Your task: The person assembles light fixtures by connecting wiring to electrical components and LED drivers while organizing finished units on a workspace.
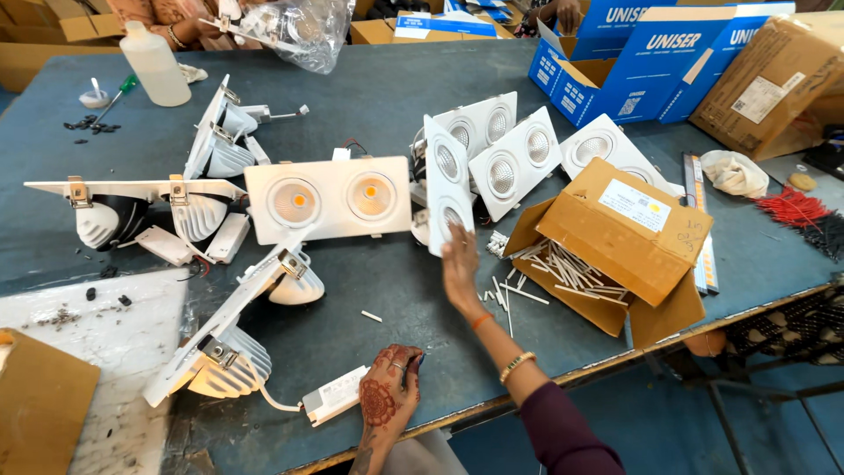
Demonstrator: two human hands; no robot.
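I see a blue-grey workbench bearing white twin downlight fittings, a white driver box, a tipped cardboard box spilling white sticks, a plastic bottle, blue cartons and red wires.

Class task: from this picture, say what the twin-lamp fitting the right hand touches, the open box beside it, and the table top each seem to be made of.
Twin-lamp fitting at the right hand: smooth matt white, probably painted metal or plastic. Open box: brown corrugated cardboard, with creased flaps. Table top: dull blue-grey sheet, scuffed, perhaps rubber or laminate.
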